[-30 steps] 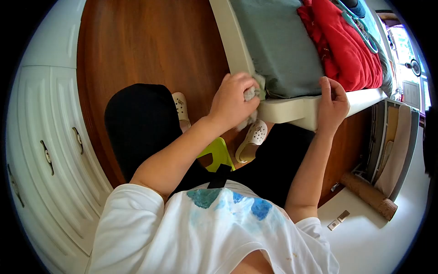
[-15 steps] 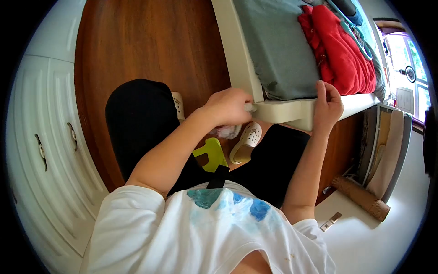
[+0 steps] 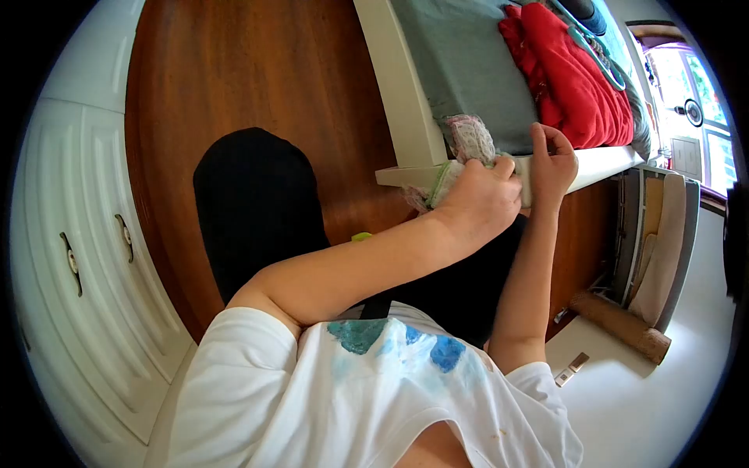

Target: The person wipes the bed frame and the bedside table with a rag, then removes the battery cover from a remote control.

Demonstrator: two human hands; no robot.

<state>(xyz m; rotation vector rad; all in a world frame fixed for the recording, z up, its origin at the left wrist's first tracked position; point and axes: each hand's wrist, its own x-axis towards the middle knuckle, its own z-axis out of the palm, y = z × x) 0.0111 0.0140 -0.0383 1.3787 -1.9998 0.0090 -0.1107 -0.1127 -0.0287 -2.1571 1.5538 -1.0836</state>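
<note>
My left hand [image 3: 482, 196] is wrapped round a crumpled, whitish cloth [image 3: 471, 139] with pinkish patches and a green edge. Part of the cloth lies up against the grey-green mattress [image 3: 460, 62], and another part hangs below the fist over the cream bed frame [image 3: 413, 176]. My right hand [image 3: 555, 165] is at the frame's edge, close to the folded red garment [image 3: 573, 86]. Its fingers are curled, with the thumb near the forefinger; whatever they may pinch is too small to make out.
White cupboard doors [image 3: 101, 234] line the left side, beyond the brown wooden floor [image 3: 257, 70]. Rolled brown material [image 3: 624, 324] and leaning panels [image 3: 663, 242] are at the right, by the wall. A teal hanger [image 3: 597, 51] lies by the red garment.
My left hand has moved right and up, bringing the cloth from below the frame's corner onto its edge. My right hand stays almost in place. The slippers are now hidden.
</note>
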